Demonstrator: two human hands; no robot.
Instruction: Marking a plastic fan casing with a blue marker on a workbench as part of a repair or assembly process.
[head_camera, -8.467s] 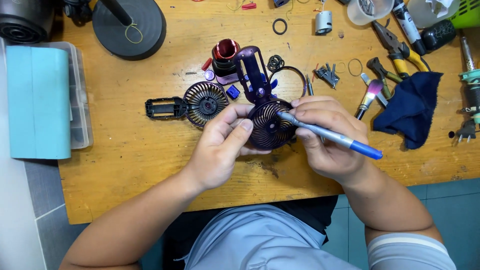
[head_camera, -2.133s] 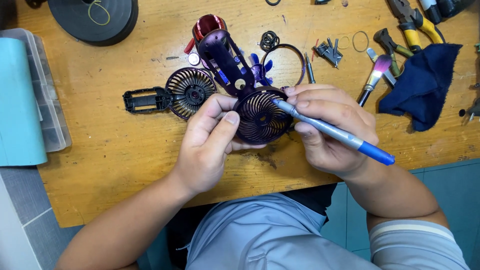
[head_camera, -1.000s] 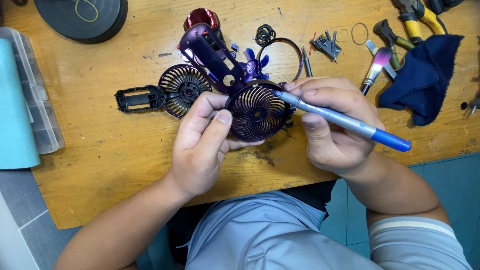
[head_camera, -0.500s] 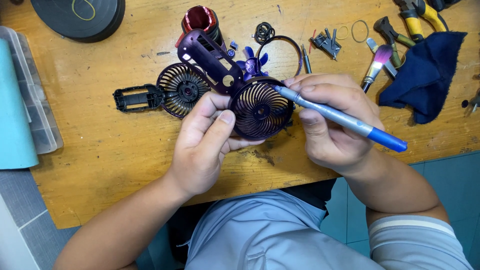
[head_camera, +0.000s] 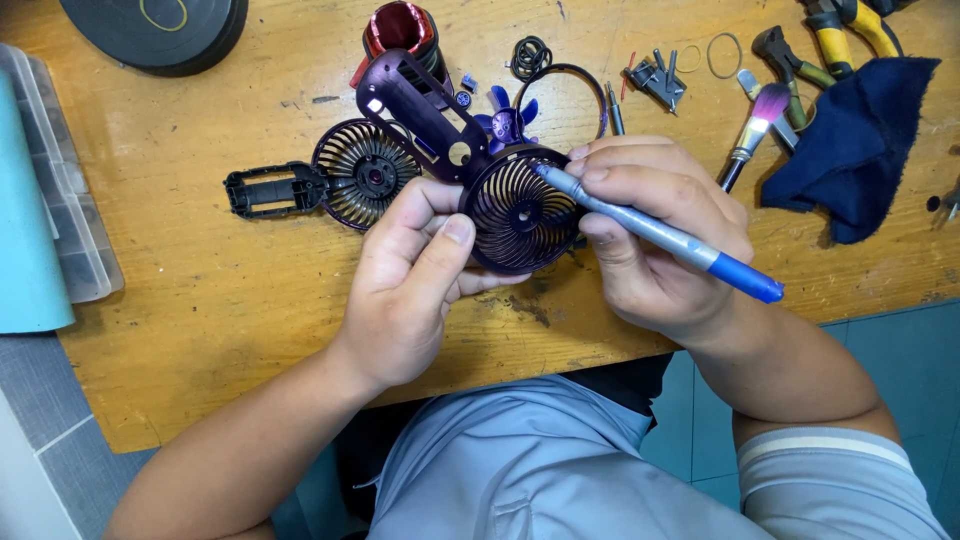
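Observation:
A dark purple hand-fan shell (head_camera: 505, 200), with a round slatted grille and a long handle pointing up-left, is held over the wooden table (head_camera: 200, 300). My left hand (head_camera: 410, 285) grips the grille's lower left rim with thumb and fingers. My right hand (head_camera: 655, 235) steadies the right rim and holds a grey and blue screwdriver (head_camera: 660, 232), its tip at the grille's upper right edge. A second black grille with handle (head_camera: 335, 182) lies flat just left of the shell. A blue fan blade (head_camera: 505, 118) peeks out behind it.
A red cylinder part (head_camera: 400, 28), black rubber rings (head_camera: 530, 55), a thin hoop (head_camera: 560, 90) and small screws lie behind. Pliers (head_camera: 845, 25), a brush (head_camera: 755, 125) and a dark blue cloth (head_camera: 855, 150) sit right. A black disc (head_camera: 165, 30) and clear box (head_camera: 55, 190) are left.
The shell has been tilted so the handle points more up-left, and the screwdriver tip has shifted along the grille's upper rim. Both hands keep their hold.

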